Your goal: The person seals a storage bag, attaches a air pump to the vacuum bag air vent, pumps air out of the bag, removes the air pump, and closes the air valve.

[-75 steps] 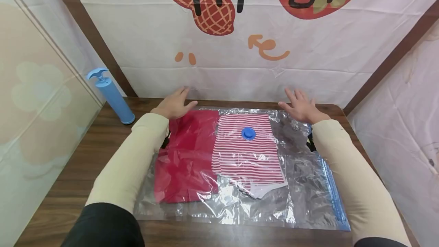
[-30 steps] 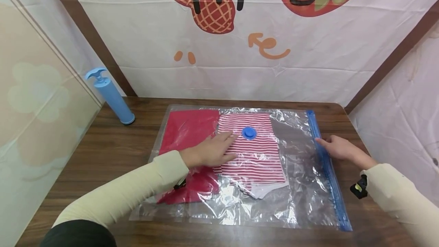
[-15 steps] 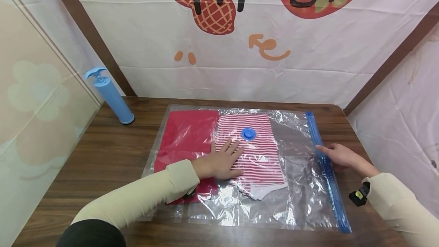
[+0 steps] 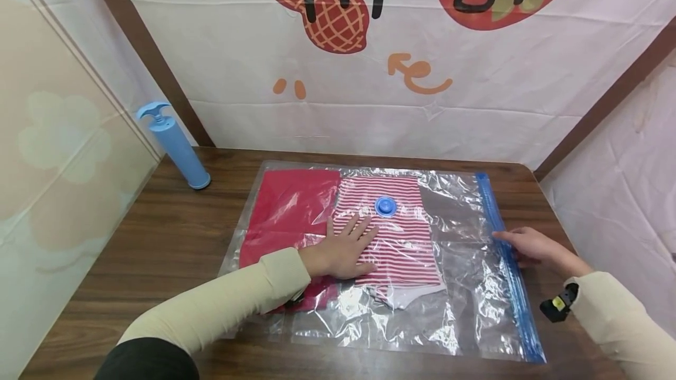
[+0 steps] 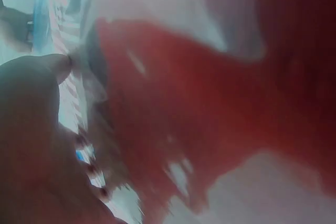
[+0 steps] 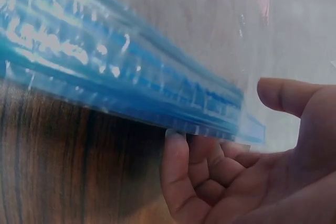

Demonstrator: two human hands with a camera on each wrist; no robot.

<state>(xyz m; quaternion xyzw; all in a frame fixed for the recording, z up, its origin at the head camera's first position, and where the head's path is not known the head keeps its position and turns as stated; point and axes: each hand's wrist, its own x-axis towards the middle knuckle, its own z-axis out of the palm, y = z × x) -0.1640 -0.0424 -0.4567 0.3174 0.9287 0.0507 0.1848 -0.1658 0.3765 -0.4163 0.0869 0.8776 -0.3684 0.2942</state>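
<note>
At first both hands lay over the far corners of the clear bag (image 4: 459,315); those corners now show uncovered. The left grip (image 4: 344,251) has come back onto the striped garment (image 4: 404,254) and, since a second ago, has slid nearer the person, farther from the blue valve (image 4: 385,206), its fingers spread wider. The right grip (image 4: 530,246) has shifted to the blue strip (image 4: 520,304), then a little nearer along it.

Pump (image 4: 179,151) left of bag (image 4: 459,286)
</note>
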